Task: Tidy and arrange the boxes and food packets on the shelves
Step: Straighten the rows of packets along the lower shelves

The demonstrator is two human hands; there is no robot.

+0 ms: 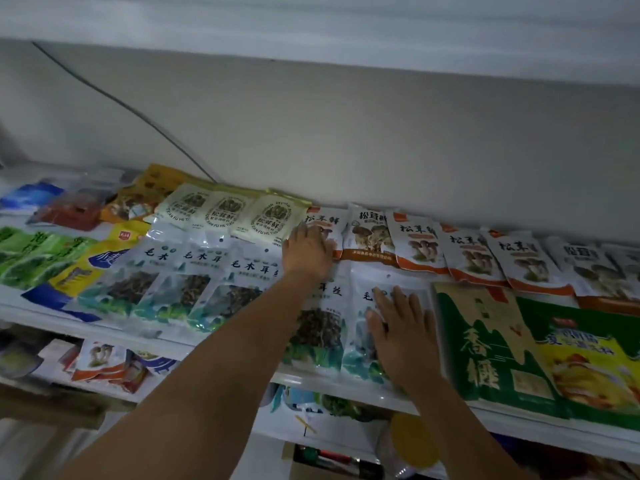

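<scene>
Head view: both grips are released. The left hand (308,251) is laid flat on a back-row mushroom packet (323,220), the right hand (403,336) on a fungus packet (362,355) near the shelf (346,381) edge. With an uneven push, the glossy overlapping packets could be slid off. The lower shelves (114,393) are mostly hidden and the print is blurred.

Packets (194,292) crowd shelf (329,382), open air above (cable (138,115) behind)

Left hand (307,248), right hand (398,329) flat on packets (317,323)

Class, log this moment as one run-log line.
left hand: flat on mushroom packet | right hand: flat on black-fungus packet | both open
</scene>
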